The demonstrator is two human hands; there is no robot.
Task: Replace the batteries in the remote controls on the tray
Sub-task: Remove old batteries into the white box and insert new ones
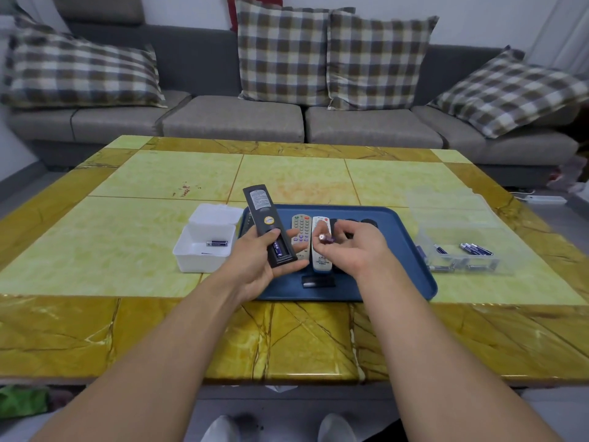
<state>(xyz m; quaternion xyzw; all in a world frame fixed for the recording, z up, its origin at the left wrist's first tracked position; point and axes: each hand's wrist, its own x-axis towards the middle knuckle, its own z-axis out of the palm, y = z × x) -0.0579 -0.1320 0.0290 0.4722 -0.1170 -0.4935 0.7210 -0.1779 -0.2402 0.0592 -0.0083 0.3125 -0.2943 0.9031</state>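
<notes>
My left hand (255, 260) holds a black remote (263, 218) face down above the left side of the blue tray (404, 250). Its battery bay is open, with one purple battery (278, 248) lying inside. My right hand (353, 250) pinches another purple battery (325, 239) between its fingertips, just right of the black remote. Two light-coloured remotes (301, 234) (320, 260) lie side by side on the tray under my hands, with dark remotes behind them, mostly hidden. A black battery cover (318, 280) rests near the tray's front edge.
A white open box (204, 247) left of the tray holds one purple battery (216, 243). A clear plastic box (462, 247) to the right holds several batteries (476, 249). The tray sits on a yellow marble table (159, 282), with a grey sofa (236, 119) behind.
</notes>
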